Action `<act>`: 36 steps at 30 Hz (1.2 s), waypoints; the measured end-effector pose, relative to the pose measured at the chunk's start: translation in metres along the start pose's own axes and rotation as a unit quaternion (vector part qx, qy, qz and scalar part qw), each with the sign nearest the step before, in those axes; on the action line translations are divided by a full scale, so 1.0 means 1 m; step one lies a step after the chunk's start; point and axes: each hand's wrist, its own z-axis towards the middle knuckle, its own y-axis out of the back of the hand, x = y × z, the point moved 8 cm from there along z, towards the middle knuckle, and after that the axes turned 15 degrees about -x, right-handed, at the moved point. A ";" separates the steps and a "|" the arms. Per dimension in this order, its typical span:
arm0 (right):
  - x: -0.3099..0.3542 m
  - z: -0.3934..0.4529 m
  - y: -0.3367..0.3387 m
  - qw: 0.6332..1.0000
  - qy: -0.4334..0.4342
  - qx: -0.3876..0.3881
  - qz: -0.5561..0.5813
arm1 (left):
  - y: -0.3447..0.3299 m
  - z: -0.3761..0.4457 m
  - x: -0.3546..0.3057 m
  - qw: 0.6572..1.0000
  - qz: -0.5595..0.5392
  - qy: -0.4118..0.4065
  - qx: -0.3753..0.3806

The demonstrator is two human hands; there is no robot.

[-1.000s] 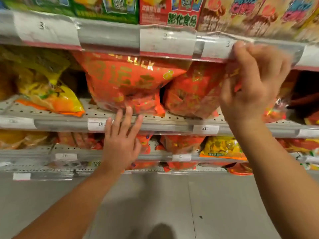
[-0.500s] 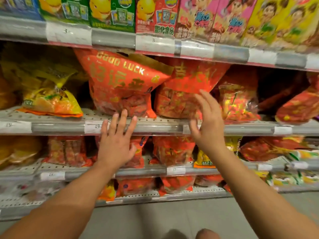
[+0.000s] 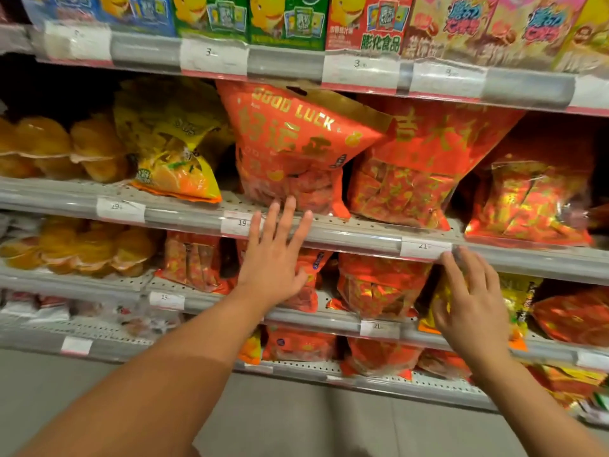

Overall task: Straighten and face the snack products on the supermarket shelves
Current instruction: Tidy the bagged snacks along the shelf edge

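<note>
My landmark is the "Good Luck" bag (image 3: pixel 296 150), the big red snack pack on the middle shelf (image 3: pixel 346 230).

Left of it, the yellow bag (image 3: pixel 174 159) slumps forward with its bottom corner close to the shelf lip. If I jostle the shelf or sweep sideways carelessly, I judge it could slide off the edge.

The "Good Luck" bag itself leans hard, its top tipped toward its right neighbour, the red bag with gold characters (image 3: pixel 415 173), and pressed under the price rail of the shelf above. A push low on it may make it fold or topple forward instead of standing square.

My left hand (image 3: pixel 273 258) is just below that bag, palm toward the shelf front, wrist straight, fingers (image 3: pixel 290 212) spread apart and pointing up, holding nothing; the tips reach the bag's bottom edge, though I cannot tell if they touch it.

Right of and below the landmark, my right hand (image 3: pixel 471 305) is flat and empty, fingers loosely apart, lying against the snack bags on the shelf underneath, tips at the price tag (image 3: pixel 425 249). Catching that tag could pull it loose.
</note>
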 end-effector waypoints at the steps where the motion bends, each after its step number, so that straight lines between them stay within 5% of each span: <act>1: -0.003 -0.001 -0.001 1.000 0.017 -0.001 0.010 | 0.000 0.001 0.000 1.000 0.003 0.001 -0.002; 4: -0.028 -0.018 0.001 0.998 -0.013 -0.016 0.052 | 0.001 -0.001 0.001 1.000 0.010 0.003 -0.001; 10: -0.147 -0.090 -0.032 0.920 -0.378 0.100 0.031 | -0.002 -0.001 0.001 1.000 0.015 -0.010 -0.009; 17: -0.165 -0.080 -0.051 0.861 -0.482 0.070 0.147 | -0.001 0.000 0.000 1.000 0.016 -0.013 -0.008; 23: -0.169 -0.086 -0.037 0.841 -0.528 0.030 0.116 | -0.001 0.000 -0.004 1.000 0.011 -0.009 -0.006; 29: -0.164 -0.089 -0.018 0.858 -0.495 0.034 0.131 | 0.000 -0.001 -0.004 1.000 -0.007 -0.007 0.003; 33: -0.141 -0.082 0.013 0.948 -0.305 0.081 0.048 | 0.003 -0.002 -0.006 1.000 -0.014 -0.003 0.000; 36: -0.129 -0.083 0.034 0.972 -0.194 0.129 -0.024 | 0.006 -0.003 -0.009 1.000 -0.024 0.008 0.002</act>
